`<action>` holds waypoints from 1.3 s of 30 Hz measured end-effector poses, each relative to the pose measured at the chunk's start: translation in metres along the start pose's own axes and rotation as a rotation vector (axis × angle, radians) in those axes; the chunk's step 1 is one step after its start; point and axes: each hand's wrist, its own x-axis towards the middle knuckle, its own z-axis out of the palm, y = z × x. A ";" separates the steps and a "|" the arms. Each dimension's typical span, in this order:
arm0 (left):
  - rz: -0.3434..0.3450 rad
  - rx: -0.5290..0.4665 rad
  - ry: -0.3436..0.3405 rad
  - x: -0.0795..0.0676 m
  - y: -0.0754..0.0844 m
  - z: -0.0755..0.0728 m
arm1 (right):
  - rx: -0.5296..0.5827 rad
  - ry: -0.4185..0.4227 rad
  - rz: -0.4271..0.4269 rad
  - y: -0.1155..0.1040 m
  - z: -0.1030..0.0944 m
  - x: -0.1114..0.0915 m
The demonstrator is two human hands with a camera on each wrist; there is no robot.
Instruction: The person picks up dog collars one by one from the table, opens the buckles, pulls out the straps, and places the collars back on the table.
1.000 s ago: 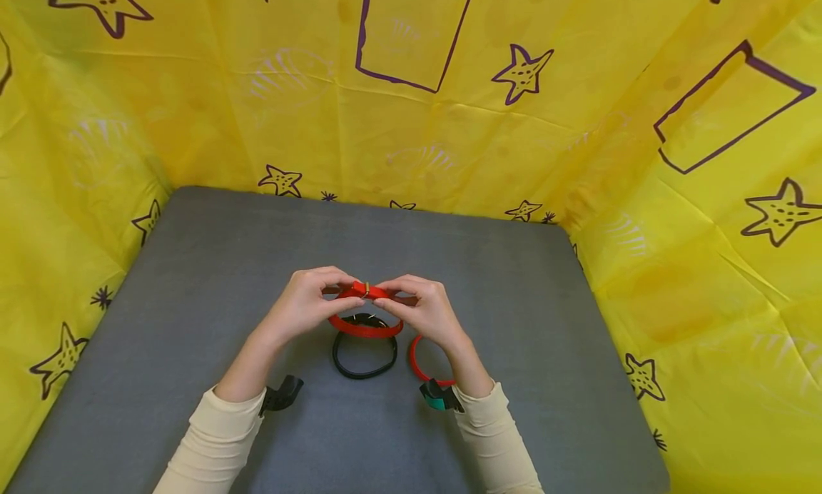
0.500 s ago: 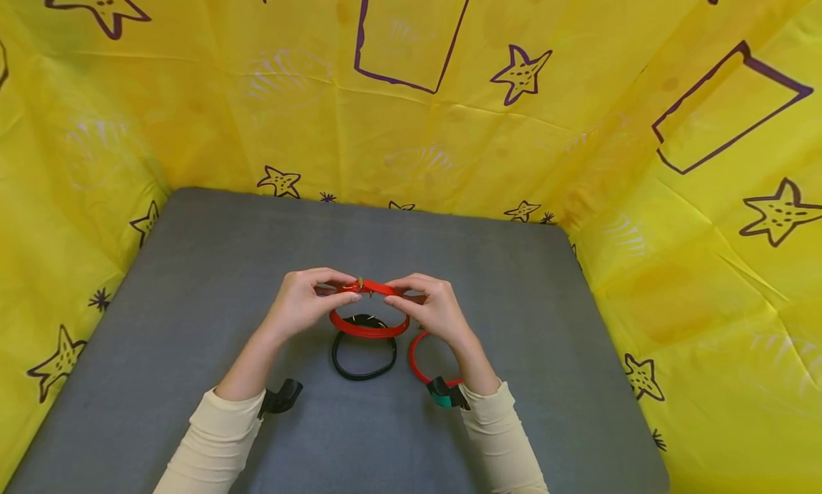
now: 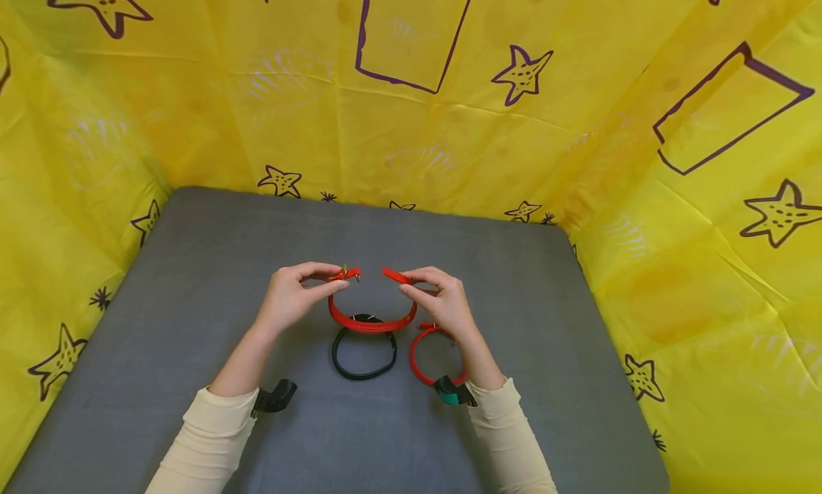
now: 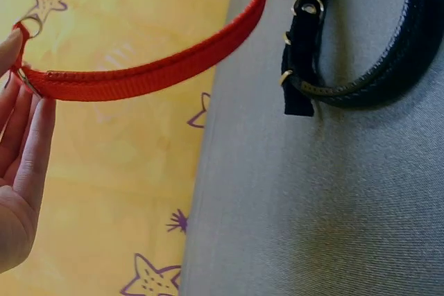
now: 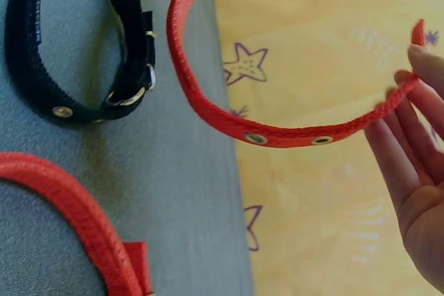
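Observation:
A red pet collar [image 3: 372, 326] hangs unfastened in a curve between my two hands, above the grey table. My left hand [image 3: 292, 294] pinches its buckle end, where a metal ring and buckle show in the left wrist view. With thumb and fingers, my right hand [image 3: 439, 298] pinches the strap near its free tip [image 5: 418, 32]. Metal eyelets [image 5: 255, 138] dot the strap near that hand. Below the held collar lies a black buckled collar [image 3: 364, 375]. Another red collar [image 3: 414, 358] lies beside it, partly behind my right wrist.
The grey table [image 3: 257, 230] is enclosed by yellow cloth walls [image 3: 417, 137] printed with starfish. Dark wrist cameras [image 3: 276, 396] are strapped at both cream sleeves.
The strap end has come out of the buckle, and the held red collar has opened. My hands have moved apart, the left leftward and the right rightward.

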 end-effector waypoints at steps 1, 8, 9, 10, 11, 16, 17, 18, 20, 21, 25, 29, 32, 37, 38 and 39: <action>-0.018 0.012 0.011 0.001 -0.001 -0.001 | 0.004 0.021 0.015 0.006 -0.001 0.002; -0.176 -0.152 0.011 0.010 -0.008 -0.010 | 0.204 0.140 0.213 0.048 -0.008 0.011; -0.199 -0.200 0.008 0.012 -0.010 -0.011 | 0.252 0.162 0.257 0.051 -0.008 0.013; -0.219 -0.243 0.009 0.014 -0.012 -0.012 | 0.314 0.186 0.302 0.053 -0.009 0.014; -0.238 -0.287 0.011 0.016 -0.014 -0.013 | 0.380 0.212 0.343 0.057 -0.010 0.016; -0.326 -0.481 0.056 0.028 -0.026 -0.018 | 0.660 0.350 0.438 0.076 -0.016 0.026; -0.346 -0.519 0.067 0.029 -0.028 -0.019 | 0.702 0.371 0.441 0.079 -0.017 0.027; -0.367 -0.554 0.076 0.031 -0.030 -0.020 | 0.737 0.389 0.446 0.082 -0.018 0.028; -0.406 -0.617 0.092 0.033 -0.034 -0.022 | 0.796 0.424 0.462 0.089 -0.021 0.029; -0.424 -0.645 0.099 0.034 -0.036 -0.023 | 0.820 0.439 0.471 0.091 -0.022 0.030; -0.480 -0.735 0.116 0.038 -0.041 -0.026 | 0.878 0.484 0.515 0.101 -0.025 0.032; -0.517 -0.822 0.128 0.043 -0.047 -0.029 | 0.916 0.504 0.558 0.109 -0.029 0.034; -0.545 -0.892 0.146 0.047 -0.052 -0.030 | 0.933 0.505 0.581 0.115 -0.033 0.036; -0.581 -1.047 0.163 0.051 -0.060 -0.035 | 0.963 0.517 0.598 0.124 -0.037 0.037; -0.587 -1.078 0.164 0.052 -0.062 -0.036 | 0.971 0.524 0.600 0.125 -0.038 0.038; -0.596 -1.103 0.164 0.053 -0.064 -0.037 | 0.983 0.534 0.603 0.127 -0.038 0.038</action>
